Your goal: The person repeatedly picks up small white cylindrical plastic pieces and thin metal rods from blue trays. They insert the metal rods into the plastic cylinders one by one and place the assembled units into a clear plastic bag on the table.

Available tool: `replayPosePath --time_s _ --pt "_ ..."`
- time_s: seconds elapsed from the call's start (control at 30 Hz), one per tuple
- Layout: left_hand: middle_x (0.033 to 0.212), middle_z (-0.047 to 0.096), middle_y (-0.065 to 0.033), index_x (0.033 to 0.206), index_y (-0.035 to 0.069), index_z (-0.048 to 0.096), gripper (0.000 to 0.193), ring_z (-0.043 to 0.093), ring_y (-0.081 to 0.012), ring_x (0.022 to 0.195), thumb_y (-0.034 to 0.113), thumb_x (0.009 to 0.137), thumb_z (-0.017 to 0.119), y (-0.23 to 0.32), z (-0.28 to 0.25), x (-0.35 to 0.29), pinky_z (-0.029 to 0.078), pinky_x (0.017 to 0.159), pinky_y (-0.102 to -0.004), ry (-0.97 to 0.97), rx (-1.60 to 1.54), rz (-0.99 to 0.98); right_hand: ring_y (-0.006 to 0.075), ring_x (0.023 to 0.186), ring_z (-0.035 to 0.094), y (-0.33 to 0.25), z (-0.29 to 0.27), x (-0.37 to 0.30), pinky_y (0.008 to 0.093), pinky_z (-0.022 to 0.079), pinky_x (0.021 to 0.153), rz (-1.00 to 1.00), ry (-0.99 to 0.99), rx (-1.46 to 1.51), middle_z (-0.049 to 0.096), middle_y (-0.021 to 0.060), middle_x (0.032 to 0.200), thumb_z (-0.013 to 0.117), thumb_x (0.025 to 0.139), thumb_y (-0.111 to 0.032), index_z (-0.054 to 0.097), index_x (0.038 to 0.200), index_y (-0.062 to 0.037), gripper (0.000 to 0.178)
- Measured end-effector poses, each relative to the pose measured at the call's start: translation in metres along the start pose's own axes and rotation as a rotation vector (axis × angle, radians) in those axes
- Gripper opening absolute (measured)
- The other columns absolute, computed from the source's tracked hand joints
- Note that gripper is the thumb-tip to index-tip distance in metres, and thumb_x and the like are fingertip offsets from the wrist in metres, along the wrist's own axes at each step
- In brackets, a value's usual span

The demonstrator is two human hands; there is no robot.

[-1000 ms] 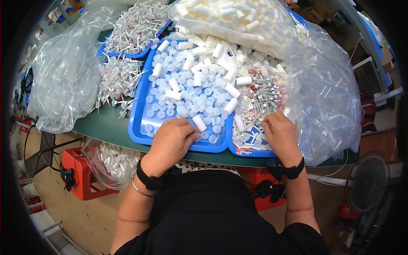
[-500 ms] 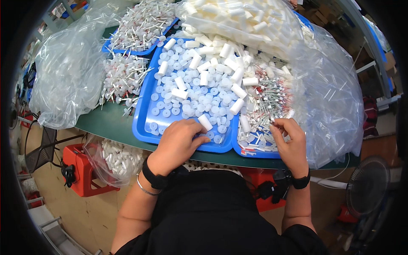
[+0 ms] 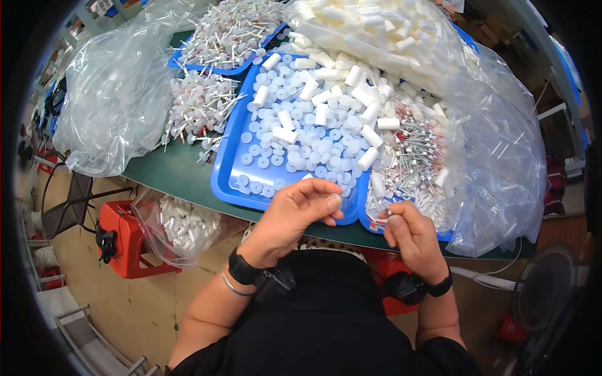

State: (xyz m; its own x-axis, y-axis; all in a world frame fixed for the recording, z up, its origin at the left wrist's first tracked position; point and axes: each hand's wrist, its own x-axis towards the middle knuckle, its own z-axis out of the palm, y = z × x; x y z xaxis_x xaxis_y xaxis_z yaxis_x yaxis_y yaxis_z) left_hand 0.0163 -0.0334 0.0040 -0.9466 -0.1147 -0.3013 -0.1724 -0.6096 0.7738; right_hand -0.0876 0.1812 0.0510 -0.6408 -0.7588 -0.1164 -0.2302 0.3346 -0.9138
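Over the near edge of the blue tray (image 3: 233, 193), my left hand (image 3: 298, 213) is closed, thumb and forefinger pinching a translucent plastic disc (image 3: 337, 198), mostly hidden by the fingertips. Many like discs (image 3: 276, 161) lie in that tray, with white foam-like cylinders (image 3: 285, 135) scattered on top. My right hand (image 3: 411, 237) is closed too, pinching a small wired part (image 3: 385, 213) of which only a bit shows. It is close to the second tray's near edge, below a heap of thin wired parts (image 3: 417, 150) with red and white ends. The hands are a short way apart.
Behind the trays sits a clear bag of white cylinders (image 3: 382, 31). Assembled pieces with discs and stems (image 3: 200, 106) are heaped at left, more in a blue tray (image 3: 235, 66). Crumpled plastic bags (image 3: 113, 106) flank the table. A red stool (image 3: 128, 238) stands below; a fan (image 3: 544, 285) is at right.
My left hand has lifted out of the disc tray with a disc in its fingertips. My right hand has drawn back from the wired parts toward me. The view has shifted slightly.
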Motion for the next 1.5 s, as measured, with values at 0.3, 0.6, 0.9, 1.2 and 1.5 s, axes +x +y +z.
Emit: replayPosePath --time_s 0.3,0.6,0.9,1.2,1.5 --pt "0.106 0.065 -0.0069 0.117 0.002 0.058 0.032 0.059 -0.0076 0.082 0.027 0.098 0.056 -0.030 0.006 -0.004 0.049 0.073 -0.0216 -0.103 -0.479 -0.125 0.0177 0.052 0.063 0.000 0.018 0.001 0.0280 0.046 0.049 -0.262 0.160 -0.354 0.065 0.0062 0.066 0.071 0.082 -0.008 0.067 0.084 -0.0027 0.007" --pt "0.107 0.065 -0.0062 0.119 0.001 0.058 0.030 0.061 -0.0084 0.085 0.022 0.097 0.058 -0.029 0.009 -0.006 0.051 0.077 -0.0216 -0.061 -0.410 -0.121 0.0198 0.048 0.055 -0.003 0.015 0.003 0.0305 0.040 0.048 -0.437 0.205 -0.581 0.063 0.0052 0.064 0.074 0.078 -0.008 0.066 0.083 -0.0050 0.009" --pt "0.095 0.067 -0.0066 0.121 0.000 0.059 0.030 0.065 -0.0113 0.084 0.017 0.095 0.060 -0.042 0.016 -0.006 0.054 0.077 -0.0228 -0.119 -0.427 -0.167 0.0217 0.050 0.058 0.000 0.029 0.004 0.0314 0.042 0.049 -0.401 0.203 -0.429 0.061 0.0075 0.062 0.067 0.085 -0.005 0.064 0.086 -0.0021 0.005" --pt "0.092 0.067 -0.0058 0.119 0.000 0.060 0.030 0.066 -0.0127 0.082 0.017 0.095 0.062 -0.042 0.024 -0.004 0.056 0.076 -0.0241 -0.062 -0.371 -0.173 0.0223 0.053 0.062 0.005 0.042 0.000 0.0309 0.046 0.049 -0.201 0.254 -0.227 0.062 0.0114 0.065 0.063 0.090 -0.004 0.064 0.090 -0.0004 0.004" --pt "0.106 0.066 -0.0146 0.117 0.001 0.057 0.029 0.067 -0.0150 0.085 0.023 0.097 0.058 -0.021 0.015 -0.003 0.055 0.072 -0.0250 0.114 -0.267 0.029 0.0306 0.075 0.064 0.035 -0.014 0.003 0.0386 0.051 0.065 -0.271 0.379 -0.715 0.065 0.0138 0.083 0.061 0.087 -0.007 0.066 0.094 -0.0025 0.010"
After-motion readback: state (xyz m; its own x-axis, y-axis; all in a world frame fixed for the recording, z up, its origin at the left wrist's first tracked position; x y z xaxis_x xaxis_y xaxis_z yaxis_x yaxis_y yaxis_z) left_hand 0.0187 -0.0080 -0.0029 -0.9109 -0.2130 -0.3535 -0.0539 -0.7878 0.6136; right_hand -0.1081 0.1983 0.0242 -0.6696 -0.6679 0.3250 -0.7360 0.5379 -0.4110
